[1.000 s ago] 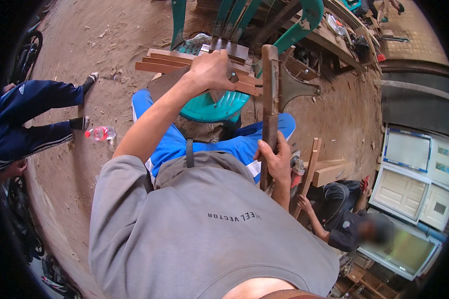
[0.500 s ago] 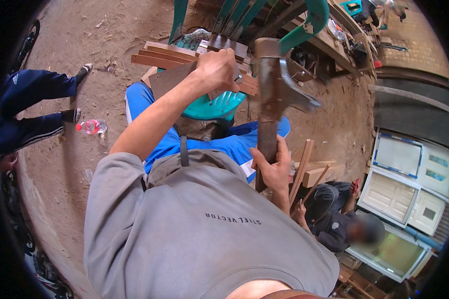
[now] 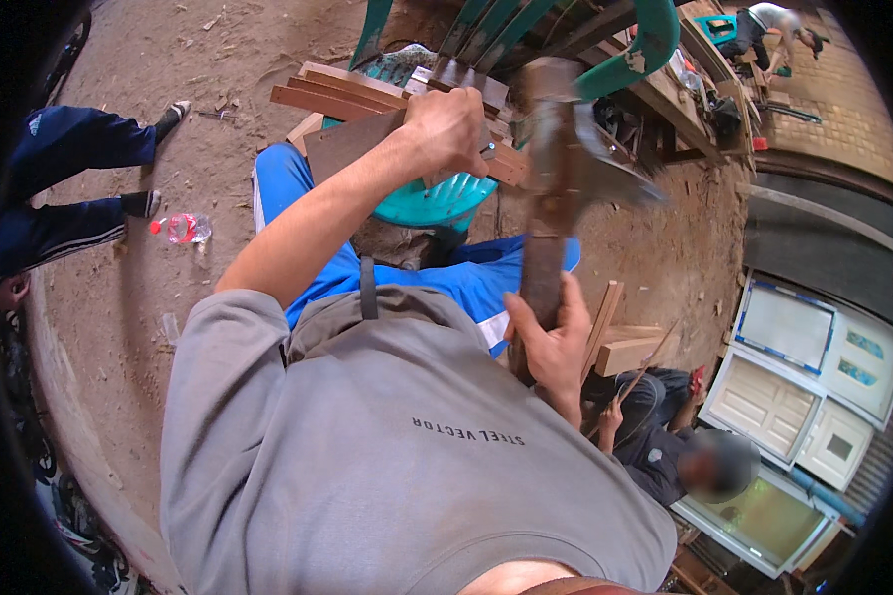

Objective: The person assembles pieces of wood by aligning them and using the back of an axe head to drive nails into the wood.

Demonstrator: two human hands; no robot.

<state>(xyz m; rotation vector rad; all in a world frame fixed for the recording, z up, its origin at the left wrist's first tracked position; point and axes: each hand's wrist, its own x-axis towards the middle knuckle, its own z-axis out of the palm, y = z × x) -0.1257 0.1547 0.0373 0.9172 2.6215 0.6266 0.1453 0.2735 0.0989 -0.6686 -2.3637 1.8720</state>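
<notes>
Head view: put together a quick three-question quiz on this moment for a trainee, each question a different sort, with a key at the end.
1. True or false: the bottle on the ground has a red cap.
2. Which hand grips the metal-headed tool?
3. The left hand is nearest to: A) the bottle; B) the wood strips; C) the white panels.

Key: 1, true; 2, the right hand; 3, B.
</notes>
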